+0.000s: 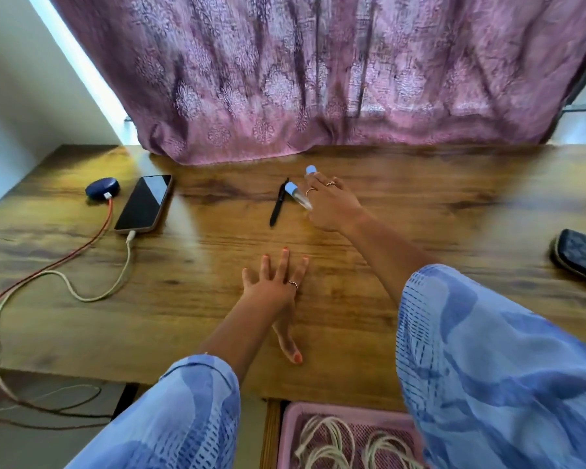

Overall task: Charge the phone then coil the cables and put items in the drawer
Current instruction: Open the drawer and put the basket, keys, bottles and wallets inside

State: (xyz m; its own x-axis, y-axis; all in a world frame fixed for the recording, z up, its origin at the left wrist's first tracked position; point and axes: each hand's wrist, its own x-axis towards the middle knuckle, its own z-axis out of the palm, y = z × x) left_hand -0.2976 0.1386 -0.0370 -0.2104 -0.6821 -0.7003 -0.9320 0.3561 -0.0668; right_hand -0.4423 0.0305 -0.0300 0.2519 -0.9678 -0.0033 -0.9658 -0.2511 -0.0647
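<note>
The phone [144,204] lies on the bench [420,204] at far left with a white cable [82,292] plugged into its near end, so charging looks set up; a red cable [92,238] runs to a blue puck [101,190] beside it. The right hand [332,206] reaches across and grasps two blue-capped tubes [296,195] next to a black pen [278,206], probably gathering them for the drawer. The left hand [274,286] rests flat, fingers spread, bracing. Below, a pink tray [293,431] already holds coiled cords [329,441].
</note>
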